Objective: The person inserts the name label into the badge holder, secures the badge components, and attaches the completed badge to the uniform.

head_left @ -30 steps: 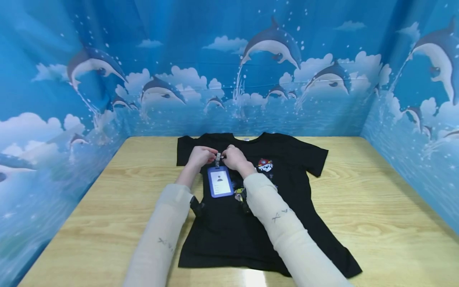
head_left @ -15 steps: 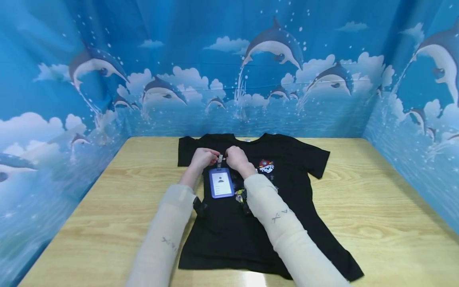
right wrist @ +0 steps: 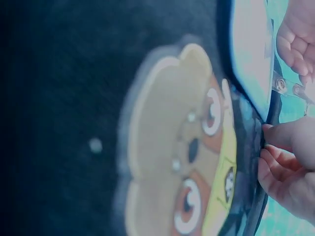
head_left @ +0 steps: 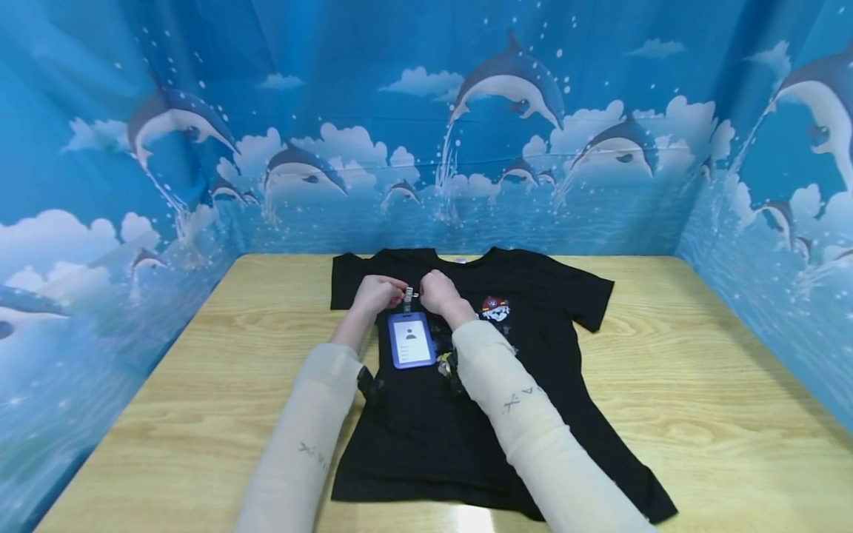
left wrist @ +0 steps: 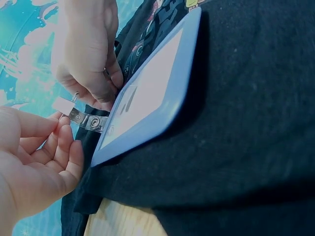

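A black T-shirt [head_left: 460, 444] with cartoon prints lies spread on the table. Over its upper left part is a blue-framed badge holder [head_left: 413, 340], tilted up from the cloth in the left wrist view. A clear snap strap [left wrist: 88, 120] joins it to a small metal clip [left wrist: 64, 105]. My left hand [head_left: 378, 294] pinches this clip between thumb and fingertips. Just to its right, my right hand [head_left: 440, 293] pinches a bit of the shirt's cloth, as the right wrist view shows at the thumb [right wrist: 280, 133]. The clip's pin-like end points toward the right hand.
The light wooden table [head_left: 220, 370] extends on both sides of the shirt. A blue curtain [head_left: 373, 185] printed with dolphins encloses the back and sides. A cartoon dog print [right wrist: 182, 142] lies near the right wrist.
The gap between the clip and my right hand has widened slightly. The whole head view has shifted a little; both hands otherwise keep their places.
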The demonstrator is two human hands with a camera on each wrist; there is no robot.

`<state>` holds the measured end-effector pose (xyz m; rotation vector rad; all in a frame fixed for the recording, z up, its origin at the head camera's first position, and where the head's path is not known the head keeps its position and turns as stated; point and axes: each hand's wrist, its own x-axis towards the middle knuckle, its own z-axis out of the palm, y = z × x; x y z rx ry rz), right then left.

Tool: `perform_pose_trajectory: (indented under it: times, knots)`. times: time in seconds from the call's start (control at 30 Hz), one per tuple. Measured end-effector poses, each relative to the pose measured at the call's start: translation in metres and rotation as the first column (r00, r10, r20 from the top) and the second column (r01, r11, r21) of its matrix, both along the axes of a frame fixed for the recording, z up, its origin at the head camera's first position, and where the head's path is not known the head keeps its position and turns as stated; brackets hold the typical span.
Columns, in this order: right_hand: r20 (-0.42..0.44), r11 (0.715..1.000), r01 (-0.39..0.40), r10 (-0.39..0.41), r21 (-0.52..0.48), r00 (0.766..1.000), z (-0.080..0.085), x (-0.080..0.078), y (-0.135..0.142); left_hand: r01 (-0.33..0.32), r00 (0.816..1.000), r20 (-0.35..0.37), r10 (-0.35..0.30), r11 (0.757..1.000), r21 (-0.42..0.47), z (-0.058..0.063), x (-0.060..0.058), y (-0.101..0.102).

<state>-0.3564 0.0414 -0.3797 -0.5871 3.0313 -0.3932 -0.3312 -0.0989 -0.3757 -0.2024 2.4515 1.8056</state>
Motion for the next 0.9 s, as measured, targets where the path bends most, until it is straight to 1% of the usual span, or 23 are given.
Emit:
perform_pose_trajectory:
  times: [0.3, 0.5, 0.7, 0.9]
  knots:
    - [-0.009, 1.000, -0.019, 0.019, -0.019, 1.000, 0.0045, -0.0018, 0.0012, 0.010, 1.000, 0.000, -0.010, 1.000, -0.004, 0.0025, -0.0012, 0.0008]
    - [0.032, 1.000, -0.003, 0.003, -0.019, 0.999, 0.0004, 0.0005, 0.0023, 0.013, 1.000, -0.006, -0.013, 1.000, -0.004, 0.0017, -0.0012, -0.0002]
    - [0.040, 1.000, -0.011, 0.011, -0.005, 0.999, -0.0035, 0.0002, 0.0026, 0.014, 1.000, -0.006, -0.014, 1.000, -0.009, -0.0003, -0.0005, -0.0007]
    - [0.070, 1.000, -0.015, 0.017, -0.027, 0.997, -0.0030, -0.0025, 0.0034, 0.013, 1.000, 0.003, -0.013, 1.000, -0.018, 0.0019, -0.0005, -0.0002]
